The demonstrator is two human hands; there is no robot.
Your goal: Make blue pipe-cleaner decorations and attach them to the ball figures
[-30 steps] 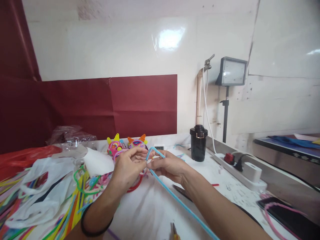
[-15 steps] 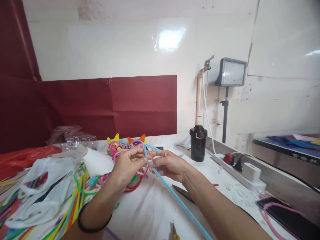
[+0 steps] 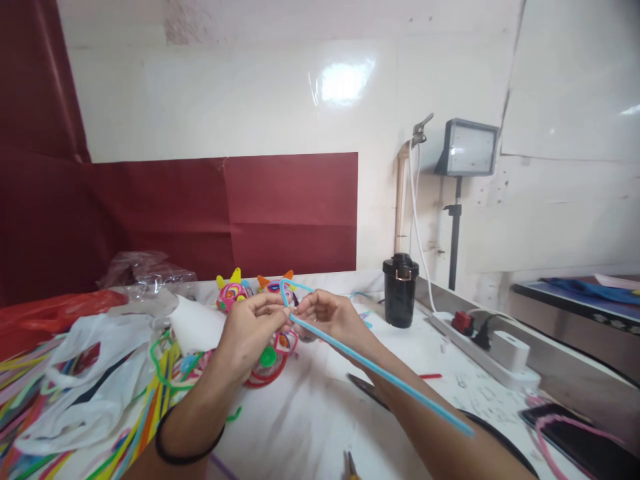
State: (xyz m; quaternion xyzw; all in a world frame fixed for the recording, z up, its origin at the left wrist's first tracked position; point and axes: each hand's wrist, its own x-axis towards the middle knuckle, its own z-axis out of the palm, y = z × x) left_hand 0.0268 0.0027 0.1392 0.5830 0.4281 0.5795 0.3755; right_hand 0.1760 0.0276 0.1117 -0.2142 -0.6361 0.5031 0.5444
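Note:
A light-blue pipe cleaner (image 3: pixel 360 352) is bent into a narrow loop above my fingers, and its long tail slants down right across my right forearm. My left hand (image 3: pixel 255 327) pinches it just below the loop, thumb against forefinger. Close beside, my right hand (image 3: pixel 333 319) has its fingers curled in on the same pipe cleaner; the exact grip is partly hidden. Behind the hands stand colourful pipe-cleaner figures, one with yellow horns (image 3: pixel 233 292) and one with orange horns (image 3: pixel 275 283). A red ring-shaped piece with a green disc (image 3: pixel 269 357) lies under my left hand.
Loose pipe cleaners (image 3: pixel 145 427) and white plastic bags (image 3: pixel 95 387) cover the left side. Scissors (image 3: pixel 367 390) lie under my right forearm, and a pointed tool (image 3: pixel 351 467) at the front. A black cup (image 3: pixel 400 293), power strip (image 3: pixel 510 363) and phone (image 3: pixel 575 433) are on the right.
The pipe cleaner's long tail has swung up and right, now crossing over my right forearm. The loop has tilted left, and my right hand has turned slightly, its fingers raised.

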